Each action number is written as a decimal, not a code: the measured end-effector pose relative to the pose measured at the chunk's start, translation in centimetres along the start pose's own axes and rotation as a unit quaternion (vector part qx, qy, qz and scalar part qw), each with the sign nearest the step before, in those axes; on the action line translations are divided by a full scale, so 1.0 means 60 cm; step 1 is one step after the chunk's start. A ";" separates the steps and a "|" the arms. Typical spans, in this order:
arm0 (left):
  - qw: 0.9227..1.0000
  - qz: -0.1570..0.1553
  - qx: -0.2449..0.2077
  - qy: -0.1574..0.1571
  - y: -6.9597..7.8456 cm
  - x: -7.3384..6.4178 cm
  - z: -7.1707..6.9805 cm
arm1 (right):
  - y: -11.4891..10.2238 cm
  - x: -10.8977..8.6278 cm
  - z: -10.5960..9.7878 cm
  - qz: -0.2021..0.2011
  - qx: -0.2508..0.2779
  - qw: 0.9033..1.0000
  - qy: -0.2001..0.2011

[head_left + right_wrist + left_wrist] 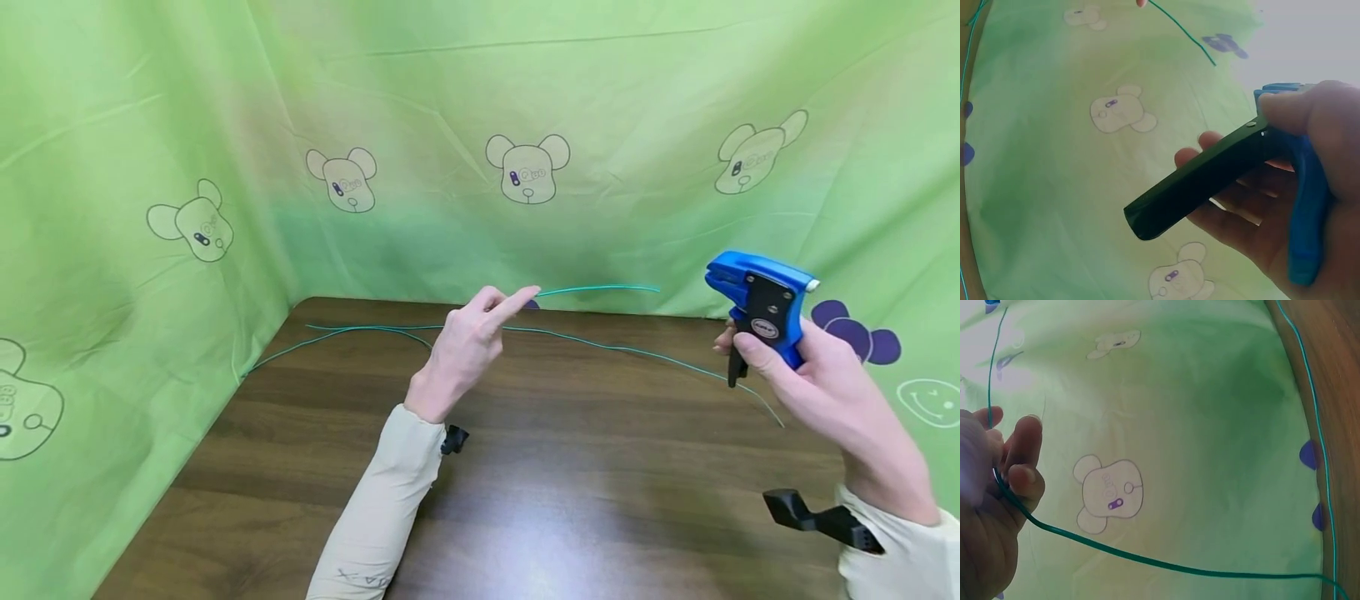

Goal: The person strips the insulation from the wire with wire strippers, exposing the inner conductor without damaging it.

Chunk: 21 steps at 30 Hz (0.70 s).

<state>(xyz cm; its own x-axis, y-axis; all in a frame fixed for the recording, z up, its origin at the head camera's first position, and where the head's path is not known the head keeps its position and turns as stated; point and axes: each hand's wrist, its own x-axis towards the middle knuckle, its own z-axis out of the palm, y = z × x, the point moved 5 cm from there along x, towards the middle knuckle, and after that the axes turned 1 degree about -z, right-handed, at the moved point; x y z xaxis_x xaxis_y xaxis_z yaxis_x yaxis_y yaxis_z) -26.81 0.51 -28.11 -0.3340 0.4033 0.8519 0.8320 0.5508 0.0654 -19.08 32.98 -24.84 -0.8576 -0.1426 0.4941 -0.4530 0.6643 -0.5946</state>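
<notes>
My left hand [465,354] pinches a thin green wire [600,288] above the back part of the table. The wire's free end juts out to the right towards my other hand. Its longer part [1179,569] runs from the palm down to the tabletop in the left wrist view. My right hand [832,392] grips a blue and black wire stripper [768,304], raised at the right with its jaws facing left. The black handle [1191,181] slants out past my fingers in the right wrist view. A gap separates the wire's tip from the tool.
Another green wire [622,348] lies in a long curve along the back of the dark wooden table [570,467]. A green cloth [435,92] printed with bear heads stands up behind and to the left. Wrist cameras [821,521] stick out from both sleeves.
</notes>
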 end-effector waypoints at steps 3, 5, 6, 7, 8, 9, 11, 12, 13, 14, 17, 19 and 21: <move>1.000 0.000 0.010 0.004 -0.005 -0.001 -0.009 | -0.003 0.006 0.006 0.001 0.009 1.000 0.012; 1.000 -0.001 0.012 0.009 -0.009 -0.003 -0.015 | -0.004 0.010 0.011 0.004 0.014 1.000 0.016; 1.000 -0.003 0.013 0.012 -0.012 -0.003 -0.018 | -0.004 0.013 0.014 0.005 0.013 1.000 0.016; 1.000 -0.005 0.014 0.015 -0.014 -0.004 -0.021 | -0.004 0.015 0.018 0.007 0.012 1.000 0.014; 1.000 -0.006 0.014 0.018 -0.017 -0.005 -0.024 | -0.004 0.017 0.021 0.009 0.008 1.000 0.012; 1.000 -0.007 0.012 0.020 -0.019 -0.006 -0.027 | -0.004 0.018 0.024 0.011 0.004 1.000 0.008; 1.000 -0.008 0.010 0.021 -0.023 -0.008 -0.032 | -0.002 0.021 0.029 0.017 -0.008 1.000 0.005; 1.000 -0.009 0.007 0.020 -0.025 -0.009 -0.034 | -0.001 0.022 0.032 0.021 -0.012 1.000 0.004; 1.000 -0.009 0.005 0.020 -0.026 -0.010 -0.037 | 0.000 0.023 0.034 0.027 -0.014 1.000 0.002; 1.000 -0.011 0.004 0.019 -0.028 -0.010 -0.039 | 0.002 0.024 0.036 0.032 -0.015 0.999 0.000; 1.000 -0.022 -0.004 0.014 -0.033 -0.013 -0.044 | 0.006 0.026 0.041 0.046 -0.011 0.999 -0.005; 0.999 -0.030 -0.008 0.011 -0.036 -0.014 -0.048 | 0.008 0.029 0.045 0.050 -0.005 0.999 -0.011; 0.999 -0.037 -0.011 0.008 -0.039 -0.014 -0.050 | 0.009 0.031 0.048 0.048 0.000 0.999 -0.014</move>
<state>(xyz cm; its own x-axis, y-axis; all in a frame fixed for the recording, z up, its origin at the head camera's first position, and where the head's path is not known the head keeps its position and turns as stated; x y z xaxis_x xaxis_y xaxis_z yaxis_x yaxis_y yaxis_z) -27.15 -3.33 -27.42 -0.3878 0.3494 0.8530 0.8151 0.5621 0.1403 -21.60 30.97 -26.05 -0.9041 -0.0987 0.4158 -0.3675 0.6761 -0.6386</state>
